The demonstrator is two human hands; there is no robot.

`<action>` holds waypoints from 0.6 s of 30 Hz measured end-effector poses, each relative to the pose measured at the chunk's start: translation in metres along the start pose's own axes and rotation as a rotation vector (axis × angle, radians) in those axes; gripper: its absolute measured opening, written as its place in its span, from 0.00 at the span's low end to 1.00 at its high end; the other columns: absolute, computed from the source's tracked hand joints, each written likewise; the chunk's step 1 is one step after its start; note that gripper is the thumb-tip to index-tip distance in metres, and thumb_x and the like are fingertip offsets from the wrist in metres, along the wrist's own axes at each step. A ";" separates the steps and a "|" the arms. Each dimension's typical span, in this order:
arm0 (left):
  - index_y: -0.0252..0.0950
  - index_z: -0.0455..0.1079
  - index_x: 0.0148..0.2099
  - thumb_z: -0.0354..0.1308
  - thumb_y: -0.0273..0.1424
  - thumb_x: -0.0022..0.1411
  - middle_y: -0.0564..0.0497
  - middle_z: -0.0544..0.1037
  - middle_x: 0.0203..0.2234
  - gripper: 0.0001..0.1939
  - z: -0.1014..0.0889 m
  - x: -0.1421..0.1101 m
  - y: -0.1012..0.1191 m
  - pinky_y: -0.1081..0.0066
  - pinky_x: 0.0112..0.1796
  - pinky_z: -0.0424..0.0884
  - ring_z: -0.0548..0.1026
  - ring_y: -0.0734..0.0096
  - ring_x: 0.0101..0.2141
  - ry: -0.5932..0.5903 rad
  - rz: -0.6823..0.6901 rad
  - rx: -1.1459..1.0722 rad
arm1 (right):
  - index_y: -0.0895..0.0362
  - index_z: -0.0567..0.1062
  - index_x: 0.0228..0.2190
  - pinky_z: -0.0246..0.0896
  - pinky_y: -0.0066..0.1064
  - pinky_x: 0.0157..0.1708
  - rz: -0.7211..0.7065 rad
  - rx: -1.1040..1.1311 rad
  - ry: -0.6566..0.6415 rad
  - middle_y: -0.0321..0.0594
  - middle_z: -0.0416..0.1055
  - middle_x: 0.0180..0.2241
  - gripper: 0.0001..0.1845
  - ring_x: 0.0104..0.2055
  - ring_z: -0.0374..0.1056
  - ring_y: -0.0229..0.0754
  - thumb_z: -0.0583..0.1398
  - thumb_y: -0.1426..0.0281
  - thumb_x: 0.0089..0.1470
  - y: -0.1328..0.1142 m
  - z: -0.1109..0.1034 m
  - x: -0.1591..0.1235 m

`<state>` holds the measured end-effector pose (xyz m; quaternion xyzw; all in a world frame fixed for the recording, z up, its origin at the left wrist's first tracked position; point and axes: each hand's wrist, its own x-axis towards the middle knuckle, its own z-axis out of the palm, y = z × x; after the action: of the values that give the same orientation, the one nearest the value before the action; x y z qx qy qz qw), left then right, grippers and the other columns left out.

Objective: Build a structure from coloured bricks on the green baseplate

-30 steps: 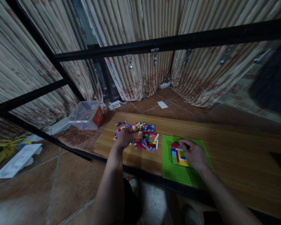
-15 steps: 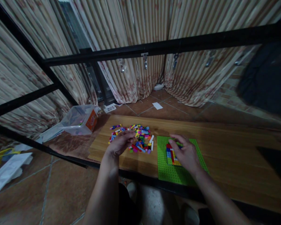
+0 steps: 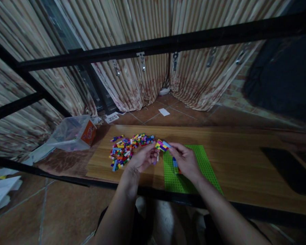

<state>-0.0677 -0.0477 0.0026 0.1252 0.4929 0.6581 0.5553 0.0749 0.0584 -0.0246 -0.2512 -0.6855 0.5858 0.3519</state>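
Between my two hands, a small block of joined toy bricks (image 3: pixel 162 145) in yellow, purple, magenta and light blue is held up over the table. My left hand (image 3: pixel 145 158) pinches its left end, and my right hand (image 3: pixel 185 160) has its right end between thumb and fingers. Beneath the right hand lies a green studded baseplate (image 3: pixel 204 166). A brick build (image 3: pixel 175 162) with blue and red parts stands on this plate, mostly covered by the right hand. To the left of my left hand spreads a pile of loose coloured bricks (image 3: pixel 121 149).
The wooden table (image 3: pixel 234 160) has a dark flat panel (image 3: pixel 290 170) at its right. Beyond its left end, a clear plastic box (image 3: pixel 71 132) with an orange label stands on a brown surface. A black metal bar (image 3: pixel 153 47) crosses before the curtains (image 3: pixel 142 27).
My left hand has moved right from the brick pile, and my right hand has shifted left over the baseplate. They now meet on a joined brick block. The camera view has turned slightly.
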 end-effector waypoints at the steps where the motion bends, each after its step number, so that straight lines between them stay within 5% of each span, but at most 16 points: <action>1: 0.32 0.72 0.34 0.67 0.42 0.52 0.52 0.74 0.26 0.17 0.003 0.001 -0.003 0.78 0.24 0.64 0.68 0.79 0.23 0.001 0.022 0.002 | 0.54 0.79 0.39 0.67 0.32 0.33 0.025 0.037 0.021 0.37 0.78 0.31 0.17 0.31 0.71 0.40 0.62 0.57 0.52 0.000 0.002 0.000; 9: 0.32 0.73 0.30 0.75 0.38 0.41 0.54 0.74 0.23 0.18 0.023 0.009 -0.022 0.78 0.27 0.64 0.69 0.81 0.24 0.053 0.224 -0.030 | 0.56 0.79 0.34 0.64 0.29 0.25 0.179 0.273 0.069 0.37 0.76 0.25 0.20 0.23 0.67 0.36 0.68 0.56 0.42 -0.003 0.012 0.000; 18: 0.30 0.74 0.29 0.73 0.39 0.43 0.50 0.76 0.23 0.19 0.020 0.010 -0.022 0.76 0.29 0.67 0.72 0.77 0.25 -0.028 0.230 0.059 | 0.56 0.80 0.34 0.58 0.27 0.22 0.244 0.383 -0.001 0.35 0.74 0.23 0.18 0.21 0.63 0.32 0.69 0.58 0.42 -0.005 0.010 -0.003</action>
<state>-0.0439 -0.0312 -0.0088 0.2065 0.4866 0.7008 0.4790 0.0698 0.0488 -0.0215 -0.2605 -0.5263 0.7438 0.3191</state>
